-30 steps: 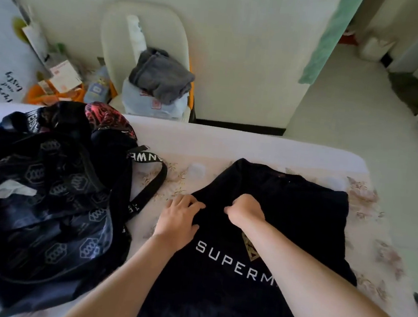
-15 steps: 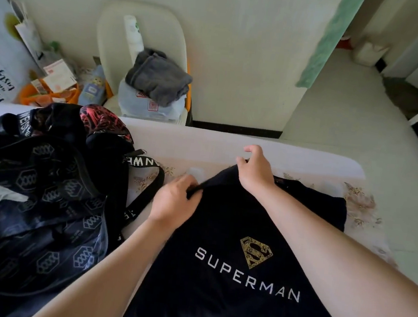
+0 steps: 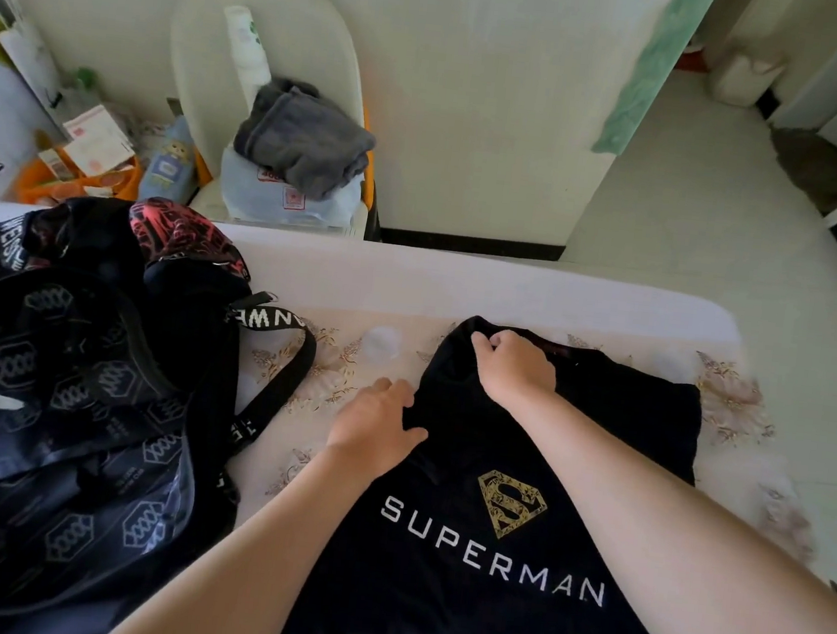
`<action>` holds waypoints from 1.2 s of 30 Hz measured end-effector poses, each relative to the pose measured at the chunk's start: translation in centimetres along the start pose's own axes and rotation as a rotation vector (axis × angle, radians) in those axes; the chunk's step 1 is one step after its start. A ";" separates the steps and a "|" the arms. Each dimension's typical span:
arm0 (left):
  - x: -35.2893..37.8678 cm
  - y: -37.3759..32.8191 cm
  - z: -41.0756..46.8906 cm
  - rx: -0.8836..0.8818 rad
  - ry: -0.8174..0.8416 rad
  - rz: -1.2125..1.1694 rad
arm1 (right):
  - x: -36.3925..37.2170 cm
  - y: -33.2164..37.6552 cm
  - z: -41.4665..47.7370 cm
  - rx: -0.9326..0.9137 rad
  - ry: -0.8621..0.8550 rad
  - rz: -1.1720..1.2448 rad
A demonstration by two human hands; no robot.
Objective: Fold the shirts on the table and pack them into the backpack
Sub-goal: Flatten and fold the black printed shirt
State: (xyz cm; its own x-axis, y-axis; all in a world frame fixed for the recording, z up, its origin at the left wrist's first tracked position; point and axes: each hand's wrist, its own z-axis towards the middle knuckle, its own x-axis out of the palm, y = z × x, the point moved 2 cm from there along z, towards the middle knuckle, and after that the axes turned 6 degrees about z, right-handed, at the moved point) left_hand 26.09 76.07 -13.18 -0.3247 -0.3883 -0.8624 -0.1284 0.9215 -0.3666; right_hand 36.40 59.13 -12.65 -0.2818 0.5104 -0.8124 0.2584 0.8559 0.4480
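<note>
Though partly off-frame — shirt [image 3: 425,627], backpack [image 3: 61,408] alike.

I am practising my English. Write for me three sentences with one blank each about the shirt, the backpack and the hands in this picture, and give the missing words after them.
1. The white word printed on the black shirt reads ____.
2. The backpack lies on the table to the ____ of the shirt.
3. The right hand grips the far edge of the ____, and the left hand rests at its side edge.

Missing words: SUPERMAN; left; shirt
</note>
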 end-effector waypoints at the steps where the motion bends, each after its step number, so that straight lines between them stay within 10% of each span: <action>1: 0.0 0.2 0.1 -0.011 0.002 0.006 | 0.3 0.2 0.5 0.040 0.010 -0.001; 6: 0.2 1.0 0.6 -0.060 0.022 0.003 | 1.2 1.2 1.4 0.026 0.105 -0.099; 15: -1.3 2.5 0.8 -0.190 -0.195 -0.020 | -1.1 5.2 1.2 -0.480 -0.377 -0.054; 19: -0.8 0.6 1.0 0.205 -0.348 -0.010 | 1.1 1.3 -3.1 -0.506 -0.472 -0.093; 28: 3.6 -0.6 1.5 0.179 0.123 0.511 | 3.4 -6.8 -4.7 -0.248 0.169 -0.273; 32: 1.8 -1.4 0.6 0.072 -0.015 0.499 | 1.5 -5.2 -3.8 -0.376 0.282 -0.132; 36: -0.7 -1.4 2.2 0.129 -0.309 0.400 | 0.8 -5.4 -4.3 -0.505 -0.013 -0.150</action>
State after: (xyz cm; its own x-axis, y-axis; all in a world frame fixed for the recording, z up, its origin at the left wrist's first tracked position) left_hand 28.55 74.99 -12.80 -0.0302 -0.0080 -0.9995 0.0720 0.9974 -0.0101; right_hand 30.77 55.23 -14.09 -0.2689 0.3810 -0.8846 -0.2625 0.8547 0.4479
